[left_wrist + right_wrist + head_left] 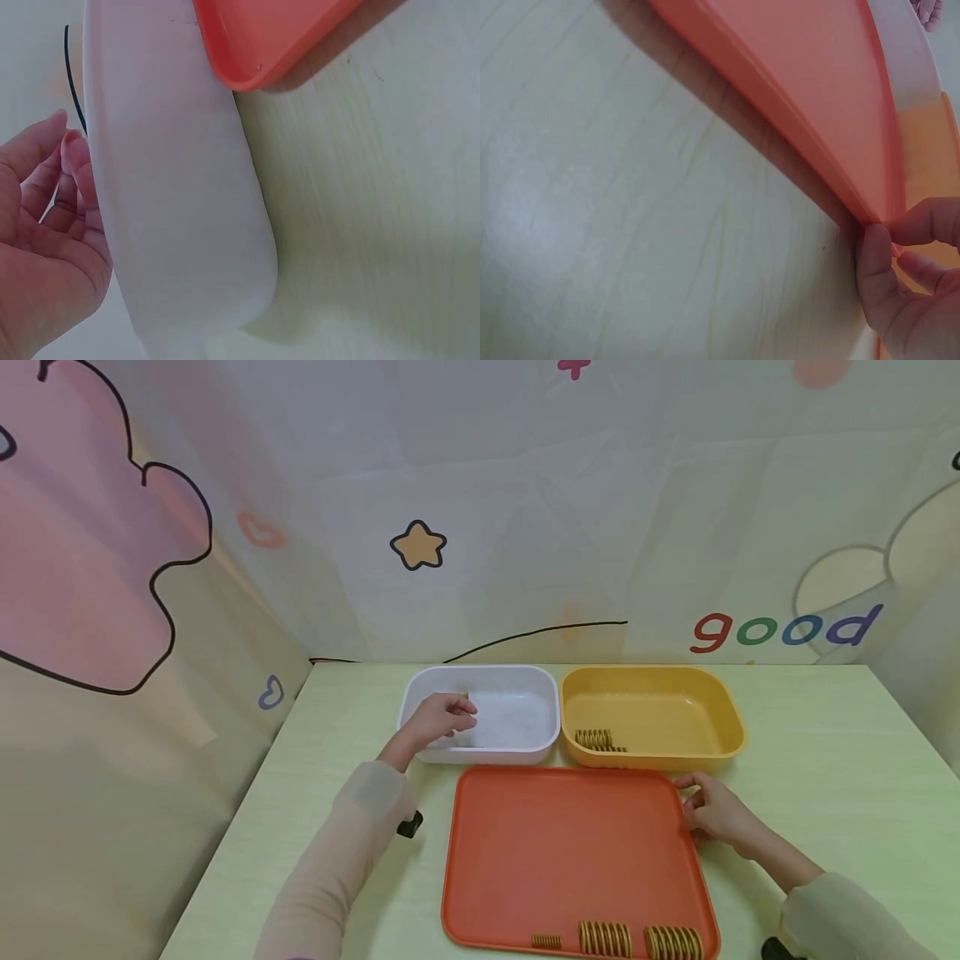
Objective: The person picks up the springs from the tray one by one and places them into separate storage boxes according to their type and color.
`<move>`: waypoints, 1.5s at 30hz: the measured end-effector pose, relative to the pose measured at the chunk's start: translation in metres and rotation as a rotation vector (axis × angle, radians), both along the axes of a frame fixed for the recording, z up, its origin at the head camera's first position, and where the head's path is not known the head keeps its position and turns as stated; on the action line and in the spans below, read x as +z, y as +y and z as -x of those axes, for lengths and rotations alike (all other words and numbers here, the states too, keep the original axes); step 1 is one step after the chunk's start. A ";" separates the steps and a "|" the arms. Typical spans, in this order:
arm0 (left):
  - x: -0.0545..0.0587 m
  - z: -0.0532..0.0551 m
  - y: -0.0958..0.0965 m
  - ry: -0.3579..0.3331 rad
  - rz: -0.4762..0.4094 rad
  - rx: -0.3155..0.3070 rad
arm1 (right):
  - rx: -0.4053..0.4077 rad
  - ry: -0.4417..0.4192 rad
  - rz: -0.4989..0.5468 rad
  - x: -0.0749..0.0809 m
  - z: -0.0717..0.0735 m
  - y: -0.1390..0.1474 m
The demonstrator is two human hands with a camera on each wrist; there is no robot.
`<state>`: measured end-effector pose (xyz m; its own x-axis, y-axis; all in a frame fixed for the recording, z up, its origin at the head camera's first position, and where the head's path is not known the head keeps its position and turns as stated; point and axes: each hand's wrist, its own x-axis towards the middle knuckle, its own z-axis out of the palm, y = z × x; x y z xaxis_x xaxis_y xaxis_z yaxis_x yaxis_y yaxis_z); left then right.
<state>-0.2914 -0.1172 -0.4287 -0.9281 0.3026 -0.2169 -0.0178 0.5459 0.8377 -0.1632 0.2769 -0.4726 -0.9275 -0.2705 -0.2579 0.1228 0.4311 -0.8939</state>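
Note:
My left hand (442, 716) is over the white bin (517, 673), its fingers loosely bent with nothing visible between them. A tiny gold bit (465, 695) shows just behind those fingers in the head view. At the far right corner of the orange-red tray (562, 852), my right hand (716, 814) pinches the rim between thumb and fingers. Along the tray's near edge lie a small gold coil spring (547, 941), a bigger one (604, 938) and another big one (673, 942). In the left wrist view, the bin's wall (176, 187) hides part of the left fingers.
A yellow bin (652, 673) stands right beside the white one, behind the tray. Inside its near left corner are gold coil springs (593, 739). A printed cloth backdrop (525, 552) rises at the back edge of the pale table (817, 735).

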 end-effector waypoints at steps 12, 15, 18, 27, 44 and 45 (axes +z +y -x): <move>0.007 -0.011 0.001 0.005 -0.015 -0.047 | -0.033 -0.030 -0.078 0.004 0.000 -0.005; 0.007 -0.013 0.002 0.011 -0.021 -0.063 | -0.037 -0.033 -0.075 0.005 0.000 -0.005; 0.009 -0.017 0.003 0.008 -0.030 -0.073 | -0.035 -0.033 -0.070 0.006 0.000 -0.006; 0.011 -0.026 0.005 0.017 -0.056 -0.119 | -0.034 -0.038 -0.076 0.006 0.000 -0.005; 0.013 -0.049 0.014 0.007 -0.083 -0.208 | -0.028 -0.038 -0.077 0.006 0.000 -0.006; 0.013 -0.050 0.014 0.012 -0.085 -0.214 | -0.029 -0.039 -0.078 0.006 0.000 -0.006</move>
